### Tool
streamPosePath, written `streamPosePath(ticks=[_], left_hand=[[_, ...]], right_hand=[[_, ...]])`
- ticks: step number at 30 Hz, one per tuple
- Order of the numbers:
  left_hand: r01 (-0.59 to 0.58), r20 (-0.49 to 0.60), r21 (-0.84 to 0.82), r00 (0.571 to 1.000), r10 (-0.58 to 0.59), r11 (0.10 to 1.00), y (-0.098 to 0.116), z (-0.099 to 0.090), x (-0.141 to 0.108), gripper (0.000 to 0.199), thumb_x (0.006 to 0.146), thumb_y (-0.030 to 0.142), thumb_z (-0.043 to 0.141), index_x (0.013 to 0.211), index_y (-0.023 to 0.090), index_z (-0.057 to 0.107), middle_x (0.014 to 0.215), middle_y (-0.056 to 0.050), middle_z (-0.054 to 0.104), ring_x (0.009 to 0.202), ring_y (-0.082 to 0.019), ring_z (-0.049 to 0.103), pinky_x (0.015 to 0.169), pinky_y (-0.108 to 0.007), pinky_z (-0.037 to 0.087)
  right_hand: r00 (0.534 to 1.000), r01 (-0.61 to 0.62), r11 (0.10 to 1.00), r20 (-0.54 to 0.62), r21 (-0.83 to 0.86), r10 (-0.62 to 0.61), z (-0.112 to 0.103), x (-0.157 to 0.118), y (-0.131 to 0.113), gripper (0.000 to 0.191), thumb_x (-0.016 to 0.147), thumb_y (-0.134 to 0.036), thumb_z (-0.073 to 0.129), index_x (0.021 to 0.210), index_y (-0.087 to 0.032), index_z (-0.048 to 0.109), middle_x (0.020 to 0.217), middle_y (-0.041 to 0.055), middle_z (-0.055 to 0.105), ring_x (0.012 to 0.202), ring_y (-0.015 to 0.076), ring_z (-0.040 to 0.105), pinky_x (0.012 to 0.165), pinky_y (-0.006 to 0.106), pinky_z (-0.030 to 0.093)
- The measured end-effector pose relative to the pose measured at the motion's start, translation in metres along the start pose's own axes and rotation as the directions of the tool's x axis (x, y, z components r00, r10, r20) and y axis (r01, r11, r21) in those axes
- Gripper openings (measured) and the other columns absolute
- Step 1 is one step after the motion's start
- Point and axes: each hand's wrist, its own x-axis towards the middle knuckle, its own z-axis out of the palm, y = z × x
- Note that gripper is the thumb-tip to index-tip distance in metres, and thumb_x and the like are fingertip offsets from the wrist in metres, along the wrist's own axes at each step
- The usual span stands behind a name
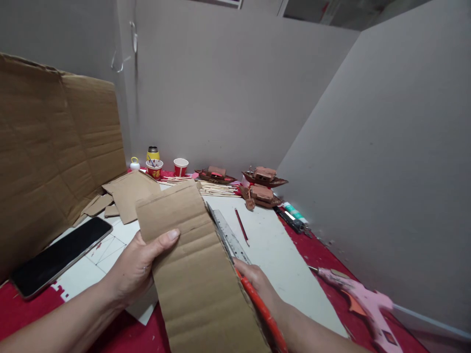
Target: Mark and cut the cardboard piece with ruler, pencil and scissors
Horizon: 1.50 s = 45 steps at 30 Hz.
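Observation:
A long strip of corrugated cardboard [195, 274] is tilted up in front of me. My left hand [142, 260] is closed on its left edge, thumb flat on the face and the other fingers hidden behind. At the right edge, my right hand [257, 284] is closed on red-handled scissors [263, 309], with its fingers partly hidden. The metal blades run along the cardboard's right edge and point away from me. Beyond them, a metal ruler [233, 238] and a dark red pencil [242, 226] lie on the white board [290, 255].
A phone [61, 255] and cardboard scraps [130, 193] lie left, beside a tall cardboard sheet [55, 142]. Paper cups [180, 167], wooden sticks [219, 189] and small model boats [262, 194] stand at the back. A pink glue gun [362, 299] lies right.

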Motion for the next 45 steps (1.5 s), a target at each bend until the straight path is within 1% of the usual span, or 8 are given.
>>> streamPosePath(ticks=[10, 16, 22, 26, 29, 33, 40, 45], left_hand=[[-0.005, -0.016, 0.012, 1.0, 0.005, 1.0, -0.003, -0.001, 0.001, 0.067, 0.081, 0.033, 0.077, 0.142, 0.02, 0.053, 0.112, -0.012, 0.076, 0.097, -0.031, 0.073, 0.08, -0.036, 0.061], [-0.009, -0.029, 0.009, 1.0, 0.009, 1.0, -0.002, -0.002, 0.002, 0.07, 0.081, 0.033, 0.077, 0.145, 0.023, 0.05, 0.114, -0.01, 0.076, 0.098, -0.03, 0.073, 0.079, -0.035, 0.061], [-0.007, -0.058, 0.031, 0.998, 0.009, 1.0, 0.0, 0.0, 0.003, 0.069, 0.08, 0.032, 0.078, 0.143, 0.021, 0.052, 0.114, -0.012, 0.076, 0.098, -0.031, 0.073, 0.078, -0.035, 0.061], [0.034, -0.024, 0.014, 0.999, -0.034, 0.999, -0.004, 0.001, 0.002, 0.069, 0.079, 0.032, 0.079, 0.142, 0.021, 0.052, 0.115, -0.013, 0.075, 0.096, -0.032, 0.074, 0.078, -0.038, 0.061], [0.051, -0.007, -0.015, 0.999, -0.051, 0.999, -0.008, 0.002, 0.0, 0.07, 0.081, 0.03, 0.077, 0.145, 0.023, 0.049, 0.115, -0.011, 0.075, 0.095, -0.03, 0.074, 0.079, -0.037, 0.061], [0.06, -0.001, -0.035, 0.998, -0.06, 0.998, -0.008, 0.002, -0.003, 0.069, 0.083, 0.029, 0.075, 0.145, 0.022, 0.048, 0.114, -0.011, 0.076, 0.093, -0.028, 0.074, 0.079, -0.036, 0.061], [0.032, -0.003, -0.018, 0.999, -0.032, 0.999, -0.009, -0.001, 0.0, 0.073, 0.082, 0.03, 0.076, 0.147, 0.021, 0.045, 0.113, -0.012, 0.076, 0.094, -0.03, 0.074, 0.081, -0.039, 0.06], [0.057, 0.003, -0.025, 0.998, -0.057, 0.998, -0.008, 0.001, 0.0, 0.072, 0.082, 0.031, 0.077, 0.147, 0.023, 0.046, 0.113, -0.012, 0.076, 0.097, -0.031, 0.073, 0.081, -0.039, 0.06]], right_hand=[[0.962, -0.268, 0.922, 0.023, 0.278, 0.273, 0.011, -0.005, -0.005, 0.049, 0.087, -0.064, 0.054, 0.087, -0.018, 0.073, 0.076, 0.0063, 0.072, 0.078, 0.0271, 0.069, 0.069, 0.036, 0.056], [0.955, -0.294, 0.889, 0.073, 0.351, 0.287, 0.014, -0.005, -0.008, 0.051, 0.086, -0.065, 0.056, 0.087, -0.017, 0.073, 0.078, 0.0076, 0.073, 0.08, 0.0273, 0.071, 0.07, 0.035, 0.057], [0.964, -0.242, 0.925, -0.039, 0.294, 0.264, 0.011, 0.003, -0.018, 0.045, 0.085, -0.06, 0.06, 0.072, -0.019, 0.07, 0.071, 0.0058, 0.071, 0.074, 0.0262, 0.069, 0.068, 0.035, 0.057], [0.963, -0.238, 0.918, -0.044, 0.318, 0.266, 0.01, 0.006, -0.017, 0.029, 0.079, -0.049, 0.072, 0.079, -0.02, 0.072, 0.074, 0.0035, 0.072, 0.073, 0.0253, 0.068, 0.07, 0.035, 0.057], [0.96, -0.246, 0.908, -0.045, 0.338, 0.277, 0.011, 0.004, -0.019, 0.038, 0.085, -0.056, 0.062, 0.078, -0.02, 0.072, 0.07, 0.0048, 0.071, 0.072, 0.0257, 0.068, 0.065, 0.035, 0.057], [0.988, -0.095, 0.972, -0.1, 0.214, 0.119, 0.01, 0.002, -0.025, 0.035, 0.074, -0.055, 0.075, 0.082, -0.02, 0.073, 0.07, 0.0035, 0.071, 0.068, 0.0242, 0.066, 0.062, 0.032, 0.055], [0.994, -0.093, 0.978, -0.036, 0.187, 0.102, 0.007, 0.005, -0.013, 0.037, 0.086, -0.054, 0.063, 0.097, -0.02, 0.071, 0.077, 0.004, 0.072, 0.076, 0.0255, 0.068, 0.073, 0.035, 0.057], [0.999, -0.051, 0.996, 0.004, 0.075, 0.051, 0.004, 0.004, -0.015, 0.031, 0.081, -0.046, 0.071, 0.097, -0.02, 0.069, 0.088, 0.0046, 0.074, 0.079, 0.0248, 0.067, 0.072, 0.033, 0.056]])
